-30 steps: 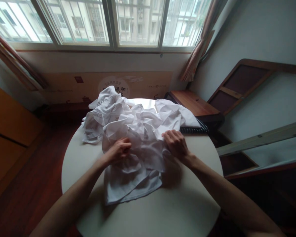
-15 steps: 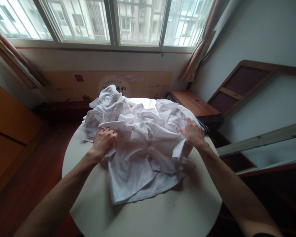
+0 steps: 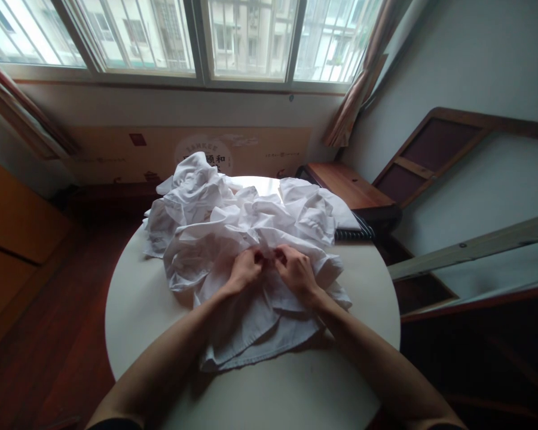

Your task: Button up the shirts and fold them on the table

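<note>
Left to right: crumpled white cloth heap (image 3: 195, 191) at the counter's far left, then the white woven-cloth garment with a button placket (image 3: 246, 328) mid-counter, lying on the round off-white smooth-topped counter (image 3: 132, 316). Garment's long axis runs roughly away from the wearer, toward the window (image 3: 246, 39); stitched hem points back at the wearer, its left corner nearest. Far end runs into other white cloth, can't tell where it stops. Left grip, a bare hand (image 3: 246, 269), is closed, fingers curled in and pinching cloth at the placket. Right grip, a bare hand (image 3: 296, 272), mirrors it just beside, thumb and fingers together on the same strip, narrow gap between the two. Exact fingertip contact is dim. Vs half a second ago: left grip was out on the garment's left side, right grip out on its right; both have come in to the middle. Left side now lies loose in a bunched fold; the dark item with pale stripes (image 3: 354, 230) at the right edge is less covered. Hem has hardly moved. Cloth is thin, matte, plain, sharply creased; front panels overlap near the hem, which curves gently. White cloth pile (image 3: 316, 206) at far right: rumpled on its left, flatter toward the striped item, partly over it. Beyond, right: low brown wooden table (image 3: 352, 185), flat grained top, rounded dark edge.
</note>
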Motion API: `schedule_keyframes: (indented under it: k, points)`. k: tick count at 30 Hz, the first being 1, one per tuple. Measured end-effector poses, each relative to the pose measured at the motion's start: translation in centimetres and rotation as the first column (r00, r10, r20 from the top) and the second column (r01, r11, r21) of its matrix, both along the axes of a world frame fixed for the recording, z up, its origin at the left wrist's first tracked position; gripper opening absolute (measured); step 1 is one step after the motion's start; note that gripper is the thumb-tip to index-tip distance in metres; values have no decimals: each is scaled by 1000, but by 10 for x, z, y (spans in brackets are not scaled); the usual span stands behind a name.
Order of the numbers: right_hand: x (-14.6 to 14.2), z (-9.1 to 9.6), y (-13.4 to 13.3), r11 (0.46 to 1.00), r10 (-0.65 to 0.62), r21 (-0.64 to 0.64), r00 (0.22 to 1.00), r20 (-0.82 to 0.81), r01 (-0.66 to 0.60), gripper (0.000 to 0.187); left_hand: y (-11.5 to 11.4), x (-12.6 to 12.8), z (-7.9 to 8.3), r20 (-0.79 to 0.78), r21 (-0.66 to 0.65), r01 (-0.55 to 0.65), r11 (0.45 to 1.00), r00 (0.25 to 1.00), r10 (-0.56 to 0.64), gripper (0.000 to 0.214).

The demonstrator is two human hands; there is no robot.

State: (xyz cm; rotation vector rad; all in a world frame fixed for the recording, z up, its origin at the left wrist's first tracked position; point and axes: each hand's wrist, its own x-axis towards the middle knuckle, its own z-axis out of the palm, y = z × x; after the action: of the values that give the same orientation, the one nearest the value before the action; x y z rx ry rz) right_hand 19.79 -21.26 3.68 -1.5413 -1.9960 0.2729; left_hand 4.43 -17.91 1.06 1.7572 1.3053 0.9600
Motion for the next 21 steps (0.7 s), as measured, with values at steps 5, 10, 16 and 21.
schedule_keyframes:
  k: [5, 10, 16, 21]
  points:
    - [-1, 0, -4, 1000, 26, -2, 987, -159, -26, 9, 1, -7, 1, 240, -129, 45, 991, 971, -13, 20]
    - [-8, -2, -7, 999, 18, -23, 948, -319, -27, 11, -4, -10, 8, 371, -171, 108, 979, 928, -38, 30]
    - [-12, -1, -9, 992, -20, -121, 919, -394, -30, 13, -7, -10, 12, 382, -165, 116, 979, 923, -45, 31]
    - [-14, -5, -10, 991, -17, -133, 939, -343, -31, 14, -8, -13, 14, 298, -233, 146, 961, 952, -72, 36]
